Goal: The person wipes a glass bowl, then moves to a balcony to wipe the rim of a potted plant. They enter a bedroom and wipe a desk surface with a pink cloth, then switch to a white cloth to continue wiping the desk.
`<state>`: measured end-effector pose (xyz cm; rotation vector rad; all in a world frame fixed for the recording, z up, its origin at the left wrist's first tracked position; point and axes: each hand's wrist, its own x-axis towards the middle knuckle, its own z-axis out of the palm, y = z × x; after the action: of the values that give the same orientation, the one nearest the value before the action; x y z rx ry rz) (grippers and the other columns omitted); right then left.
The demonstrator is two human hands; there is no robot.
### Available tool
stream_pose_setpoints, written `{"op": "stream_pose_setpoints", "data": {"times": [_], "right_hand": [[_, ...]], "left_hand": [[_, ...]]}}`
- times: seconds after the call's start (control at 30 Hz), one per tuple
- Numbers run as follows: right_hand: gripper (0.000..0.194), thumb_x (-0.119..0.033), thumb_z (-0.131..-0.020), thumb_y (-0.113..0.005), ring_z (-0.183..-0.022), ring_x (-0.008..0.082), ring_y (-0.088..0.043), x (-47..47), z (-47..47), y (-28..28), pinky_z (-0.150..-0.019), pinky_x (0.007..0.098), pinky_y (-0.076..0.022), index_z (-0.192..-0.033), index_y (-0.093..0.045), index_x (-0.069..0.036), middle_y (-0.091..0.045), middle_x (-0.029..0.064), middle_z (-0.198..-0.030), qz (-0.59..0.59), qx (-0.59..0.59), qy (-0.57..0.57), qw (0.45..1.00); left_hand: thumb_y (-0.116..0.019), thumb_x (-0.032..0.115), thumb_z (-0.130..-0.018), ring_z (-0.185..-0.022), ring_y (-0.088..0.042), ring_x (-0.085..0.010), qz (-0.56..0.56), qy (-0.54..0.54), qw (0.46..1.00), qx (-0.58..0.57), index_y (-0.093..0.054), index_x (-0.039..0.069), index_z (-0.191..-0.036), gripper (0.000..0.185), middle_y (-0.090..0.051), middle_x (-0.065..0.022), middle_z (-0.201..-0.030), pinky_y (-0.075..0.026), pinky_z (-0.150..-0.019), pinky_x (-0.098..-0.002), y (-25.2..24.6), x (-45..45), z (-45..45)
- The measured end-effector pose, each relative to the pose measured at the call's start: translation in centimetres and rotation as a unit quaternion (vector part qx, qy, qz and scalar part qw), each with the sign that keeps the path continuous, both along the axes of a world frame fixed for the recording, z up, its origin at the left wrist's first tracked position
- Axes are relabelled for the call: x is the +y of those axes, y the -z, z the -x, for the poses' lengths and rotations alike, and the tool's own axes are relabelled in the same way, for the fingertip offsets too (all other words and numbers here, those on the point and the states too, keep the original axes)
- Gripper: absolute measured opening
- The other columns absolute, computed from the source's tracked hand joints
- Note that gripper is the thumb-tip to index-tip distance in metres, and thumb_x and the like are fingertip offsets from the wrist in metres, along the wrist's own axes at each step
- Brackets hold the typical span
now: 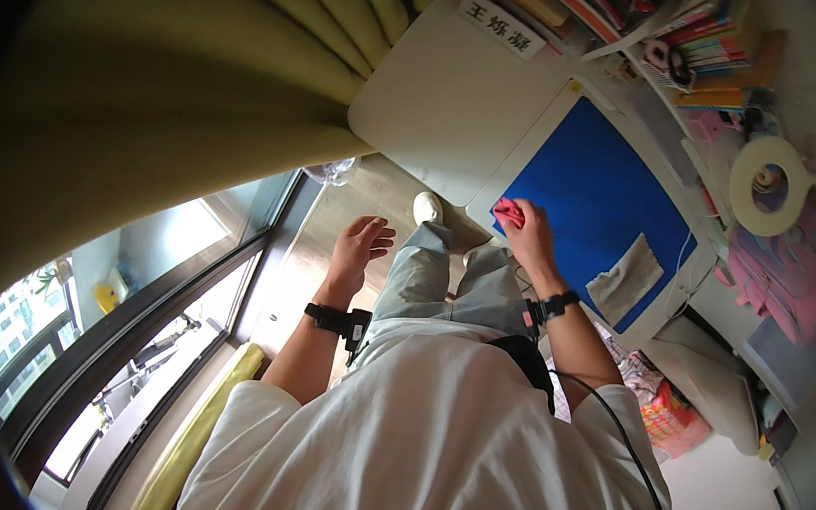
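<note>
My right hand [529, 232] is closed around a crumpled pink cloth [508, 213] at the near left corner of a blue desk mat [566, 184]. Part of the cloth is hidden in my fingers. Over the floor by the window, my left hand [362, 245] hangs in the air with its fingers slightly apart and nothing in it. A grey-white cloth [626, 281] lies spread on the mat, to the right of my right hand. The mat covers part of a white desk [465, 90].
Shelves with books [716, 46] line the desk's far side. A round white lamp [741, 194] and a pink bag [794, 264] stand at the right. A white cable [685, 284] runs over the mat's edge. Left are an olive curtain [171, 93] and a window frame [157, 306].
</note>
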<state>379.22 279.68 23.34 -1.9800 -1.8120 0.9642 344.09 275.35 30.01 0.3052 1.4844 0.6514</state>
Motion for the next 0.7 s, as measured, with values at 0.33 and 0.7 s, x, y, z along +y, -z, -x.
{"op": "stream_pose_setpoints", "data": {"times": [0.33,0.7], "right_hand": [[0.014,-0.013,-0.09,-0.076,-0.092,0.0419,-0.067,6.5,13.9,9.0,-0.079,0.0523,-0.0588,-0.103,-0.075,-0.012,-0.068,0.0169,-0.103,-0.104,-0.098,-0.111,0.983],[0.023,-0.012,-0.083,-0.084,-0.095,0.0364,-0.065,0.8,7.2,7.0,-0.084,0.0474,-0.0559,-0.105,-0.08,-0.017,-0.065,0.0101,-0.101,-0.107,-0.093,-0.127,0.982]], "left_hand": [[-0.062,0.03,-0.116,-0.103,-0.074,-0.018,0.063,-0.001,0.997,0.055,-0.068,0.004,-0.132,0.031,-0.078,-0.0092,-0.117,-0.059,-0.092,-0.0336,-0.5,-4.5,4.1],[-0.062,0.029,-0.116,-0.104,-0.074,-0.018,0.048,0.006,0.999,0.022,-0.069,0.003,-0.131,0.03,-0.078,-0.0094,-0.117,-0.058,-0.091,-0.0336,1.7,-2.9,3.4]]}}
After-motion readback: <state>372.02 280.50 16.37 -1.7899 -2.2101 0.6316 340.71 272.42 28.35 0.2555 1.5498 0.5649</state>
